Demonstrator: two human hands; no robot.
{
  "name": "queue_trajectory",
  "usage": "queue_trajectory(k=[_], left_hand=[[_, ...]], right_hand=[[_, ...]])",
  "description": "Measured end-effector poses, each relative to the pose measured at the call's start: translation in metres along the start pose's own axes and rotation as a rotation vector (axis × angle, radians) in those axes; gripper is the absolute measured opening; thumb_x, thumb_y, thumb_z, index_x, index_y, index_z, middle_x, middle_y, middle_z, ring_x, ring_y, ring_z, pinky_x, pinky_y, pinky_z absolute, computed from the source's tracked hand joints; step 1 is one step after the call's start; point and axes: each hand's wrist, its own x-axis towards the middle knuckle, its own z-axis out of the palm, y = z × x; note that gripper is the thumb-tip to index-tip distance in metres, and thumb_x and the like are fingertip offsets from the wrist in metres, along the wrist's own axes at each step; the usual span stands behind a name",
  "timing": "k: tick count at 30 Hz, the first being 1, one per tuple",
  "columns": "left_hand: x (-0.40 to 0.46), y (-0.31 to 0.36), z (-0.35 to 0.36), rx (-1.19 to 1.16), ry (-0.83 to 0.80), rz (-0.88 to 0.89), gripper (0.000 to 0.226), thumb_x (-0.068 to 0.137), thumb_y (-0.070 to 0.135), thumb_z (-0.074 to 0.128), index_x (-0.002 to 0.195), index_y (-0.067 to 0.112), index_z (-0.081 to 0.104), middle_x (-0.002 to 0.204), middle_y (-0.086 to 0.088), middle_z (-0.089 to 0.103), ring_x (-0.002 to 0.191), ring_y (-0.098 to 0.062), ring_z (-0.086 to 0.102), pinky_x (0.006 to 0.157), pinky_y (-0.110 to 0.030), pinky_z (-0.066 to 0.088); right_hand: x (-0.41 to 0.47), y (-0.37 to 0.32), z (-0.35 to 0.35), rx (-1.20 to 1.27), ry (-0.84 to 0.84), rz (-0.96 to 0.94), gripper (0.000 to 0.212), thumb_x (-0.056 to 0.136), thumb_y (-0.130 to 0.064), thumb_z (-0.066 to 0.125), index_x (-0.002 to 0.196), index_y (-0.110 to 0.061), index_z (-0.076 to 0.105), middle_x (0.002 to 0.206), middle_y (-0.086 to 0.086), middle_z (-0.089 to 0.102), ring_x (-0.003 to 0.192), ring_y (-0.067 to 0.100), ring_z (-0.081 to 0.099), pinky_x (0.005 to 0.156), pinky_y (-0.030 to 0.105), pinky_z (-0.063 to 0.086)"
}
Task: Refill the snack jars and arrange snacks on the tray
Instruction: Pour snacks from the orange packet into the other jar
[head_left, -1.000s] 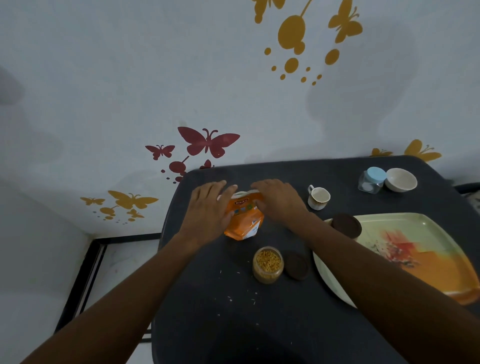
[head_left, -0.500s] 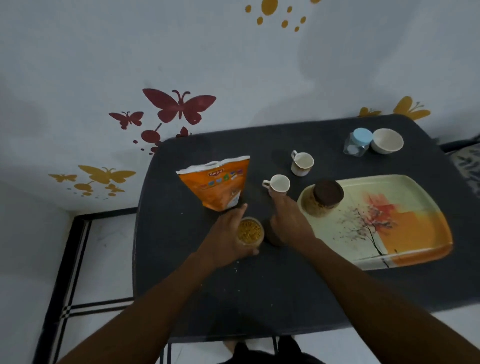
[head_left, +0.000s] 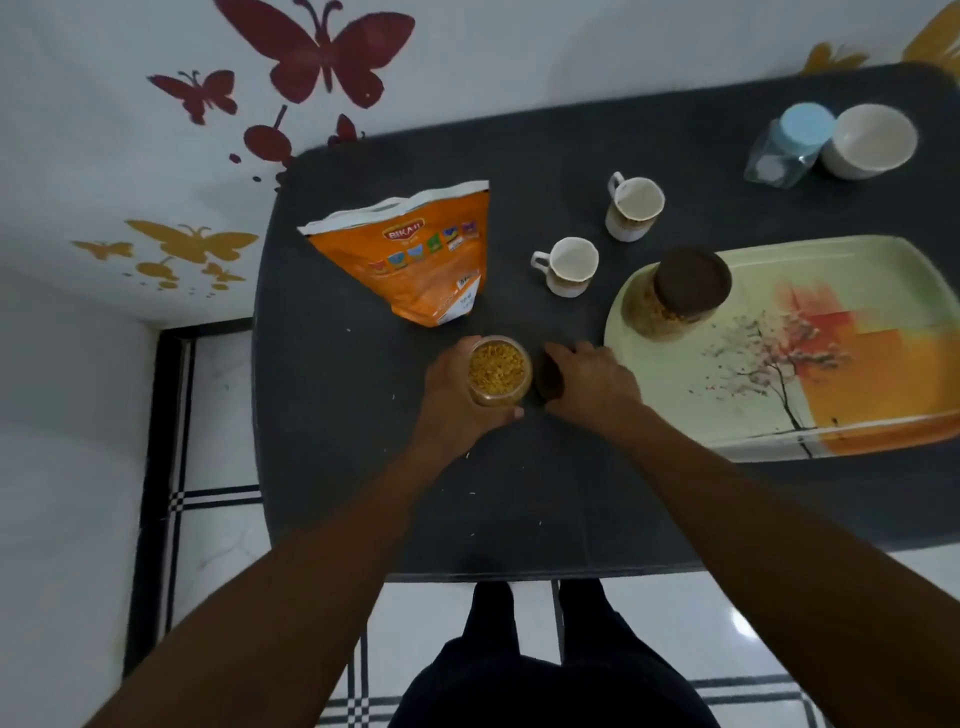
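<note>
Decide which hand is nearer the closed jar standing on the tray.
Right. The right hand lies just below-left of the closed jar, on a brown lid; the left hand grips the open jar, farther left.

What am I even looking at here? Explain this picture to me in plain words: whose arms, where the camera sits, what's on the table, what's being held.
There is no machine: a person works with bare hands, and the camera is worn on their head, looking down, so both arms reach in from the bottom.

The left hand grips an open jar filled with yellow snack mix. The right hand rests on a dark brown lid lying beside that jar.

On the dark table also stand an orange snack bag, two white cups, a blue-lidded jar and a white bowl. At the right lies a painted tray, carrying a second snack jar with its brown lid on.
</note>
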Motion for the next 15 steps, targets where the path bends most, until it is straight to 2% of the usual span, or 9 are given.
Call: queue_trajectory(k=[3, 6, 8, 9, 11, 12, 13, 14, 15], left_hand=[[-0.003, 0.015, -0.003, -0.001, 0.050, -0.041, 0.108, 0.063, 0.031, 0.099, 0.150, 0.008, 0.039, 0.150, -0.011, 0.044, 0.141, -0.026, 0.041, 0.118, -0.046, 0.035], [-0.006, 0.027, -0.011, -0.095, 0.051, -0.038, 0.101, 0.064, 0.024, 0.098, 0.146, 0.013, 0.040, 0.142, -0.003, 0.049, 0.131, -0.016, 0.048, 0.111, -0.040, 0.044], [-0.007, 0.039, -0.021, -0.120, 0.039, 0.019, 0.092, 0.062, 0.023, 0.098, 0.138, 0.019, 0.045, 0.133, 0.004, 0.056, 0.122, -0.010, 0.055, 0.104, -0.037, 0.050], [-0.006, 0.046, -0.026, -0.122, 0.030, 0.061, 0.087, 0.062, 0.023, 0.097, 0.134, 0.024, 0.048, 0.128, 0.010, 0.059, 0.117, -0.006, 0.059, 0.101, -0.035, 0.052], [-0.003, 0.058, -0.037, -0.077, 0.008, 0.147, 0.081, 0.061, 0.027, 0.094, 0.126, 0.037, 0.048, 0.117, 0.027, 0.062, 0.110, 0.004, 0.061, 0.090, -0.020, 0.053], [-0.001, 0.067, -0.046, -0.044, 0.000, 0.186, 0.082, 0.058, 0.030, 0.092, 0.126, 0.043, 0.047, 0.115, 0.036, 0.060, 0.110, 0.010, 0.060, 0.084, -0.009, 0.049], [-0.001, 0.073, -0.055, -0.012, -0.007, 0.207, 0.086, 0.055, 0.034, 0.092, 0.128, 0.044, 0.046, 0.113, 0.041, 0.057, 0.111, 0.011, 0.058, 0.082, -0.004, 0.045], [0.002, 0.079, -0.065, 0.017, -0.004, 0.218, 0.090, 0.052, 0.038, 0.092, 0.129, 0.045, 0.046, 0.114, 0.040, 0.054, 0.113, 0.007, 0.058, 0.084, -0.005, 0.044], [0.005, 0.081, -0.072, 0.043, -0.003, 0.222, 0.092, 0.049, 0.042, 0.092, 0.127, 0.048, 0.045, 0.118, 0.035, 0.054, 0.115, 0.003, 0.057, 0.088, -0.013, 0.048]], right_hand=[[-0.001, 0.006, -0.032, 0.160, 0.092, 0.042, 0.090, 0.073, -0.049, 0.077, 0.151, -0.030, 0.035, 0.136, 0.009, 0.050, 0.121, 0.032, 0.053, 0.089, 0.045, 0.055], [-0.002, 0.004, -0.068, 0.487, 0.216, 0.063, 0.083, 0.070, -0.045, 0.080, 0.144, -0.030, 0.046, 0.123, 0.000, 0.057, 0.109, 0.022, 0.058, 0.088, 0.041, 0.054], [-0.005, -0.002, -0.093, 0.757, 0.152, -0.006, 0.080, 0.070, -0.037, 0.085, 0.141, -0.030, 0.051, 0.122, -0.006, 0.055, 0.111, 0.016, 0.056, 0.090, 0.036, 0.053], [-0.009, -0.008, -0.104, 0.796, 0.079, -0.099, 0.079, 0.070, -0.032, 0.087, 0.141, -0.031, 0.052, 0.124, -0.007, 0.055, 0.116, 0.016, 0.056, 0.091, 0.032, 0.052], [-0.015, -0.021, -0.118, 0.672, -0.050, -0.298, 0.078, 0.070, -0.024, 0.088, 0.139, -0.032, 0.053, 0.126, -0.010, 0.056, 0.121, 0.014, 0.056, 0.091, 0.023, 0.049], [-0.020, -0.029, -0.125, 0.595, -0.059, -0.358, 0.080, 0.069, -0.021, 0.087, 0.140, -0.033, 0.052, 0.127, -0.012, 0.056, 0.121, 0.012, 0.056, 0.092, 0.022, 0.048], [-0.024, -0.035, -0.129, 0.556, -0.048, -0.392, 0.080, 0.069, -0.019, 0.087, 0.140, -0.033, 0.052, 0.127, -0.012, 0.057, 0.121, 0.012, 0.056, 0.093, 0.023, 0.048], [-0.028, -0.040, -0.135, 0.543, -0.019, -0.417, 0.081, 0.069, -0.017, 0.086, 0.140, -0.031, 0.051, 0.128, -0.011, 0.057, 0.121, 0.012, 0.056, 0.096, 0.026, 0.050], [-0.031, -0.043, -0.139, 0.558, 0.003, -0.440, 0.081, 0.069, -0.014, 0.087, 0.141, -0.029, 0.050, 0.131, -0.008, 0.058, 0.123, 0.013, 0.055, 0.099, 0.030, 0.051]])
